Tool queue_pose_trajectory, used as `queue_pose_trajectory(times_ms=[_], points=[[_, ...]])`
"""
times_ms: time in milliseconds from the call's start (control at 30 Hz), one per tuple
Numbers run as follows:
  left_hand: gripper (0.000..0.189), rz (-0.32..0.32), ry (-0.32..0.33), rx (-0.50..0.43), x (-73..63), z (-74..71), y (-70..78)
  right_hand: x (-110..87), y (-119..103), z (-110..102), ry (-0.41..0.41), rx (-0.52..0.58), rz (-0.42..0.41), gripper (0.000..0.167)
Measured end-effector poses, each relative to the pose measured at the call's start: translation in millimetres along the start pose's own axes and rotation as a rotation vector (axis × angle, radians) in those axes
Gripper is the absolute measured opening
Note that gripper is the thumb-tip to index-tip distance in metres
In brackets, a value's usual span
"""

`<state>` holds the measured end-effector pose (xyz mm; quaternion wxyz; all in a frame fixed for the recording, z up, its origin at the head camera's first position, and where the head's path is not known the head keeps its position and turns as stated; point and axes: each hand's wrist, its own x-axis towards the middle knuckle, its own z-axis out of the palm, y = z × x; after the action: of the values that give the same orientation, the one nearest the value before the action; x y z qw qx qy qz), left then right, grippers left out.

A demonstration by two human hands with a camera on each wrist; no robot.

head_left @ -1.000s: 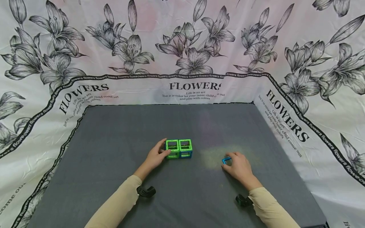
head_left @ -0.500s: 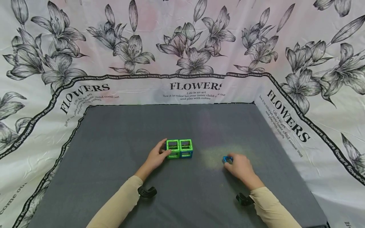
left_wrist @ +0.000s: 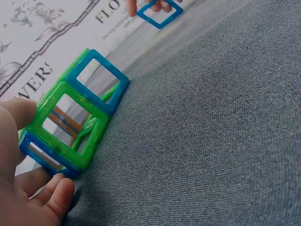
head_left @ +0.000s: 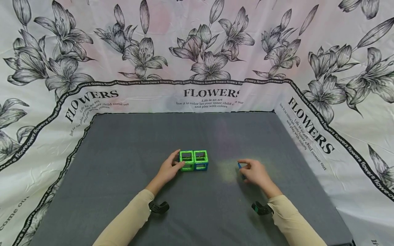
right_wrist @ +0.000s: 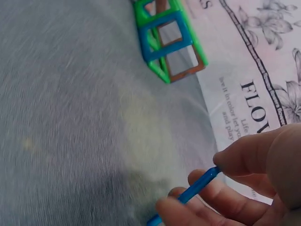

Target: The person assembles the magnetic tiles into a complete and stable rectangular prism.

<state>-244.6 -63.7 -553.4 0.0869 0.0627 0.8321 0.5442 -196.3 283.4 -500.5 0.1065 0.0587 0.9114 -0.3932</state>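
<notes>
Two joined cubes of magnetic tiles in green, blue and orange stand on the grey cloth. My left hand grips their left end, with the thumb on the near side and fingers behind. To the right, apart from the cubes, my right hand pinches a blue square magnetic tile between thumb and fingers. The right wrist view shows that tile edge-on. From the left wrist, the tile appears as an open square frame. Part of the cubes' left end is hidden behind my left hand.
Dark grey cloth covers the table. White flower-printed fabric rises at the back and both sides. A black device strap sits on the left wrist, and another on the right. A dark object shows at the bottom right edge.
My right hand has turned the blue tile until it shows nearly edge-on in the head view, and has shifted slightly left and away from me. My left hand and the cubes stay put.
</notes>
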Motion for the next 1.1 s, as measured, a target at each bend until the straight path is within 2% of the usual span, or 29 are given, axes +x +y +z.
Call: queue_pose_trajectory(times_ms=[300, 533, 800, 967, 1100], points=[[0.065, 0.009, 0.001, -0.016, -0.4, 0.1, 2.0, 19.0, -18, 14, -0.147, 0.439, 0.052, 0.050], [0.064, 0.000, 0.002, -0.011, -0.9, 0.7, -0.1, 36.8, -35, 33, -0.206, 0.681, 0.085, 0.053], [0.065, 0.002, -0.004, -0.025, -0.7, 1.1, -0.3, 48.4, -42, 43, -0.242, 0.759, 0.117, 0.054], [0.065, 0.002, -0.006, -0.025, 0.1, 0.2, -1.6, 50.1, -39, 43, -0.250, 0.751, 0.127, 0.051], [0.064, -0.002, -0.002, -0.022, -0.1, -0.6, -2.7, 51.5, -37, 44, -0.275, 0.736, 0.094, 0.051]])
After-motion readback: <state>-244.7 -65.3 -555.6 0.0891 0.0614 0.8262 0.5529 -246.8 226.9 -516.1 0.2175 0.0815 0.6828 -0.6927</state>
